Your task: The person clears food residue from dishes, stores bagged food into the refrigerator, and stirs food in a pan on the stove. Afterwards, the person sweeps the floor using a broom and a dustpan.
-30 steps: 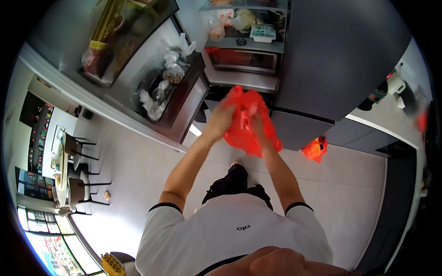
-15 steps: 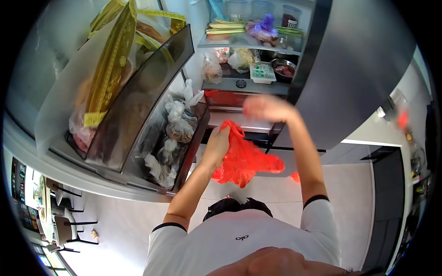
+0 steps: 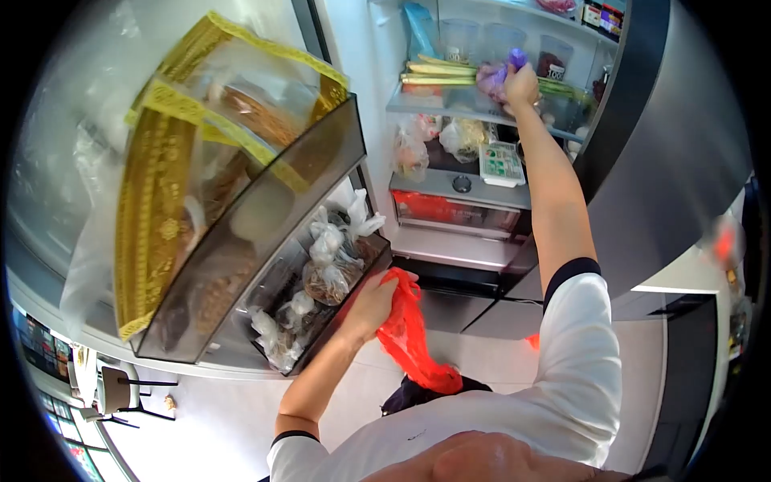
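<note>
My left hand (image 3: 372, 305) is closed around the top of a red plastic bag (image 3: 414, 345), which hangs limp in front of the open fridge. Up on the fridge shelf, my right hand (image 3: 522, 87) has its fingers closed on a purple plastic bag (image 3: 491, 82). What that bag holds is hard to make out. Long pale green stalks (image 3: 440, 74) lie to its left on the same shelf. Behind it stand clear plastic cups (image 3: 504, 42), and a container of dark contents (image 3: 552, 63) is to the right.
The fridge door on the left carries bins with yellow-edged bags (image 3: 157, 217) and knotted clear bags (image 3: 325, 241). Below the right hand's shelf sit a white packaged tray (image 3: 502, 164) and bagged food (image 3: 464, 138). A drawer (image 3: 454, 209) lies lower. Chairs (image 3: 116, 390) stand far left.
My right hand has reached up into the fridge and taken hold of the purple bag. My left hand, still gripping the red bag, is lower in view. The camera view has shifted.
</note>
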